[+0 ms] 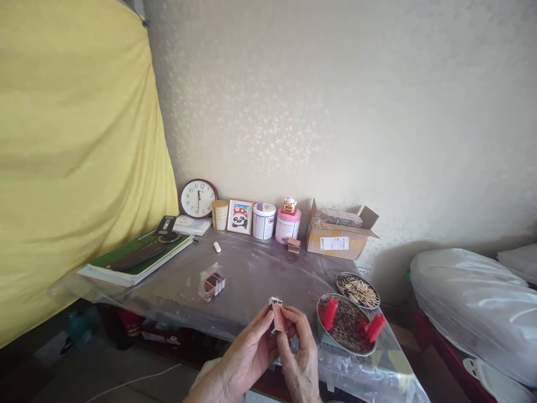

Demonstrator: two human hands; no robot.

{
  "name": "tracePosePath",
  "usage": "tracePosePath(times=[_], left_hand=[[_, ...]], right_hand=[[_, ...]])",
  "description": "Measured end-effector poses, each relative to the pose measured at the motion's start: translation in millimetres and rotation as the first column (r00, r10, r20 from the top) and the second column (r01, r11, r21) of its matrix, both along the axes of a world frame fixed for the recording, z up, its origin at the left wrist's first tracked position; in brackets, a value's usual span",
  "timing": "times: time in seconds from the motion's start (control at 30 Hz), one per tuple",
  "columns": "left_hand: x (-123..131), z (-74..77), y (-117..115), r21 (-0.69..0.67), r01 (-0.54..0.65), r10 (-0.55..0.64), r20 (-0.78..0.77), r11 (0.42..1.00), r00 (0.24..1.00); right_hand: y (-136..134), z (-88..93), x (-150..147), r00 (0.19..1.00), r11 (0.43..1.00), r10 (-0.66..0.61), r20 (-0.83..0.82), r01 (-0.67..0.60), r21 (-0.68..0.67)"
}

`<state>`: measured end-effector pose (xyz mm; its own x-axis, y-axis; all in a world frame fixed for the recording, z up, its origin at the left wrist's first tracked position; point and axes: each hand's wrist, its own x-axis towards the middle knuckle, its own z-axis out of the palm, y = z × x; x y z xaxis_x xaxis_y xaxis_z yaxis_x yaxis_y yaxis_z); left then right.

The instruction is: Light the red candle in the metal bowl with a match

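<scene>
Landmark: the counter (260, 268), under a clear plastic sheet.
Left end of counter: one green book (138, 258) with a dark flat thing on it, too dim to name.
Back edge of counter: one wall clock (198, 198), three tins (264, 221), one framed picture (240, 216), one small figurine (289, 205) on the pink tin, one open cardboard box (338, 232).
Middle of counter: one wrapped pack of small boxes (213, 284); how many it held was hard to count.
Front of counter, left hand (247, 358): fingers closed on the matchbox (278, 316), cut off at the wrist by the picture's lower edge.
Front of counter, right hand (300, 358): fingers pinched on the same matchbox, held up above the counter's front edge.
Right end of counter: two round metal trays, the far tray (358, 290) with pale sticks, the near tray (346, 324) with dark bits and two red candles (329, 313).
Right of counter: one big plastic-covered bundle (470, 302), partly cut off.
</scene>
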<state>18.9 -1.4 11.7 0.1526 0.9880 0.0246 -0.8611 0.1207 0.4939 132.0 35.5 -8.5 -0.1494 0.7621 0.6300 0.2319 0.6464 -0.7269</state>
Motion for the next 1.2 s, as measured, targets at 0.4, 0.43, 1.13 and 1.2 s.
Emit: tracePosePath(times=[0.4, 0.43, 1.13, 1.2], left_hand=[[-8.8, 2.5, -1.8, -0.278, 0.033, -0.074, -0.14, 0.96, 0.987], [-8.5, 1.4, -1.6, -0.293, 0.043, -0.098, -0.176, 0.955, 0.979], [-9.1, -9.1, 0.3, -0.303, 0.065, -0.2, -0.442, 0.951, 0.874], [-8.5, -8.2, -0.6, -0.288, 0.064, -0.197, -0.461, 0.956, 0.865]], right_hand=[[20.2, -2.3, 28.1, 0.979, 0.981, 0.193, 0.063, -0.191, -0.031], [21.6, -3.6, 29.5, 0.976, 0.979, 0.205, 0.073, -0.203, -0.027], [17.7, 0.3, 44.5, 0.851, 0.914, 0.403, 0.336, -0.356, -0.195], [17.3, 0.9, 45.2, 0.849, 0.915, 0.403, 0.341, -0.359, -0.186]])
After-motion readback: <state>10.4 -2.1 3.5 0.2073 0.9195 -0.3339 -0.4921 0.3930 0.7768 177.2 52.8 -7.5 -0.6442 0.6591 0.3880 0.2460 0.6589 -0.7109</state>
